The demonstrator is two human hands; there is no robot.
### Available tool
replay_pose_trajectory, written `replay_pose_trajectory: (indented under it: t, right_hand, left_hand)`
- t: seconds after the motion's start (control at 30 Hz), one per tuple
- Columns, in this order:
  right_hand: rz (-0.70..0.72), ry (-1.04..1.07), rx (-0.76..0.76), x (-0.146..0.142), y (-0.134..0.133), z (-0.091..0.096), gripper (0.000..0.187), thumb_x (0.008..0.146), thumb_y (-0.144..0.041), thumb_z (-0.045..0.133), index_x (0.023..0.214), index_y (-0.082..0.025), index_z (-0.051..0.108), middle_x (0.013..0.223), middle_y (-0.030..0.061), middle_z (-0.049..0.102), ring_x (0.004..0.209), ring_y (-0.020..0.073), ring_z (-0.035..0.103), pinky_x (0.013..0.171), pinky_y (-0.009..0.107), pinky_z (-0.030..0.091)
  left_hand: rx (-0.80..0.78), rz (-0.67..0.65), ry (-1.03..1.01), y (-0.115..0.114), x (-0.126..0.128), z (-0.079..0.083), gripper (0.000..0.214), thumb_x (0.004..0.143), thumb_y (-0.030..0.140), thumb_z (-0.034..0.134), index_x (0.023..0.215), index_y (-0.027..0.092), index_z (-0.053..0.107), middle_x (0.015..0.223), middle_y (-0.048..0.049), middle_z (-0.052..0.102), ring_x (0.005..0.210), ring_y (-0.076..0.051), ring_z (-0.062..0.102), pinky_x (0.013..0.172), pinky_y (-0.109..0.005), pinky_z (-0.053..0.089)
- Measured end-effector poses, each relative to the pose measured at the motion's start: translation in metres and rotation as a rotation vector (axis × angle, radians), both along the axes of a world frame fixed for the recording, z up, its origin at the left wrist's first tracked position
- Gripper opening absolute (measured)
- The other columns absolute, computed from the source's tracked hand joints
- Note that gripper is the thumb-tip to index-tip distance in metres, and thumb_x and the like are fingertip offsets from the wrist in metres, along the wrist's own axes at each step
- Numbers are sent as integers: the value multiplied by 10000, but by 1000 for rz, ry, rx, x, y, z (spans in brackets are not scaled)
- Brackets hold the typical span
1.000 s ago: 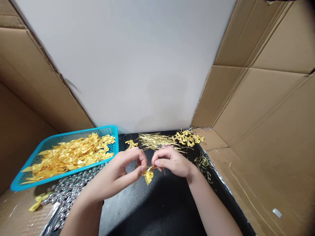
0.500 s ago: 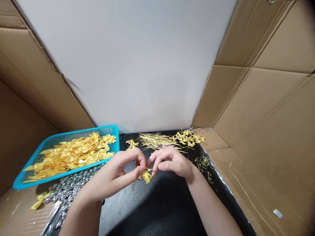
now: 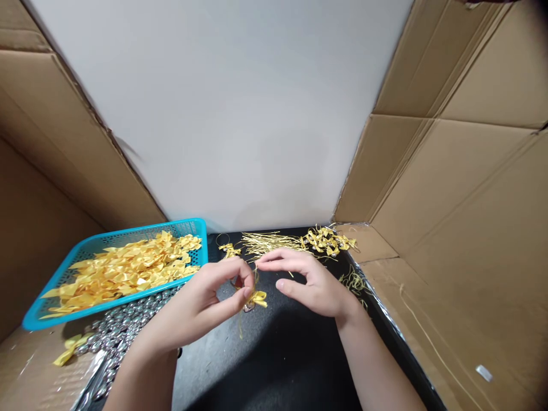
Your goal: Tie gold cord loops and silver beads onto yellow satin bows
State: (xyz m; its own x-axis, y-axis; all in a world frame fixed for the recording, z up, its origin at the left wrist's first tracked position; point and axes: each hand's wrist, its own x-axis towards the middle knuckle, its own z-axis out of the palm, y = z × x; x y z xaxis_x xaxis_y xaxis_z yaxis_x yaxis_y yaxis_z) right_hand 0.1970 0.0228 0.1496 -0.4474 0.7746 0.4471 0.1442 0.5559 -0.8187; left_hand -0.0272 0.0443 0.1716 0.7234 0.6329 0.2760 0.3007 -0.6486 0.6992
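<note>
My left hand [image 3: 205, 305] pinches a small yellow ribbon bow [image 3: 257, 298] between thumb and forefinger, just above the black mat [image 3: 274, 359]. A thin gold cord hangs down from the bow. My right hand [image 3: 306, 282] hovers right beside the bow, with its forefinger and thumb pinched on the upper end of the gold cord. Behind the hands lie a bundle of gold cords [image 3: 268, 244], one finished bow with a loop [image 3: 228, 249] and a heap of finished bows [image 3: 327, 240].
A turquoise mesh tray [image 3: 60, 273] full of yellow bows sits at the left. Silver bells [image 3: 117, 331] lie in front of it, with a loose bow [image 3: 68, 348] on the cardboard. Cardboard walls [image 3: 462, 200] enclose both sides; a white wall stands behind. Cord scraps [image 3: 353, 282] lie at the right.
The right hand has lifted up and back from the bow, drawing the gold cord upward. The left hand keeps its pinch on the bow, which has turned slightly.
</note>
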Motion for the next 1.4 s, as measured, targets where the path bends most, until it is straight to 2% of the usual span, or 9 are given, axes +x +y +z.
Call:
replay_pose_trajectory:
  t: [0.17, 0.27, 0.43, 0.6, 0.83, 0.93, 1.07, 1.27, 1.4]
  right_hand:
    - [-141, -202, 63, -6, -5, -1, 498, 872, -117, 543, 1351, -252, 557, 1382, 86, 536, 1311, 232, 478, 1136, 485, 353]
    - [-234, -185, 72, -7, -3, -4, 520, 877, -131, 526, 1385, -243, 522, 1419, 96, 493, 1343, 234, 445, 1154, 485, 339]
    - [-309, 122, 105, -5, 3, -9, 415, 902, -191, 564, 1303, -289, 605, 1352, 61, 556, 1296, 209, 500, 1126, 431, 403]
    - [-235, 561, -70, -11, 4, -13, 204, 872, -363, 677, 1067, -348, 738, 1201, 31, 651, 1095, 199, 625, 1000, 409, 522]
    - [-167, 762, -246, -23, 0, -14, 239, 740, -460, 792, 947, -344, 770, 1147, 33, 691, 898, 184, 656, 918, 422, 559]
    - [-180, 722, -220, -22, -1, -12, 225, 752, -449, 779, 948, -339, 770, 1127, 34, 700, 895, 185, 660, 892, 416, 564]
    - [-180, 519, -123, -19, -1, -8, 184, 820, -288, 721, 997, -321, 760, 1107, 26, 700, 1089, 199, 635, 1005, 416, 500]
    - [-350, 257, -17, -15, -1, -4, 250, 846, -190, 651, 1069, -274, 726, 1168, 45, 674, 1140, 195, 618, 1034, 414, 471]
    - [-385, 125, 25, -11, -1, -3, 207, 848, -196, 635, 1025, -258, 724, 1203, 52, 659, 1152, 201, 608, 1019, 422, 468]
  left_hand:
    - [-49, -5, 14, -1, 2, -1, 189, 937, 165, 446, 762, 204, 507, 722, 33, 568, 659, -108, 518, 631, -201, 430]
    - [-72, -17, 18, -1, 3, 0, 190, 934, 170, 443, 758, 203, 506, 722, 32, 574, 666, -109, 521, 644, -203, 431]
    - [-80, -6, 24, -1, 2, -2, 183, 932, 194, 454, 759, 203, 512, 715, 26, 581, 670, -118, 515, 646, -214, 428]
    - [-78, 16, 31, 0, 4, -3, 177, 916, 192, 468, 748, 200, 522, 707, 20, 584, 659, -122, 500, 644, -224, 427]
    - [-141, 41, 13, -4, 13, -7, 124, 911, 219, 517, 809, 198, 584, 689, 32, 620, 621, -110, 505, 615, -216, 416]
    - [-183, 26, -9, -5, 18, -8, 153, 905, 224, 534, 777, 188, 610, 672, 26, 634, 600, -104, 504, 590, -208, 410]
    - [-256, -1, -24, -8, 23, -6, 245, 903, 275, 541, 705, 166, 636, 605, 13, 618, 550, -104, 489, 545, -211, 398]
    - [-358, 27, -59, -10, 24, -9, 302, 908, 338, 540, 709, 148, 666, 609, -20, 648, 560, -130, 553, 529, -226, 419]
    - [-426, 39, -106, -9, 23, -12, 297, 897, 366, 572, 716, 148, 663, 629, -25, 655, 567, -133, 568, 530, -226, 440]
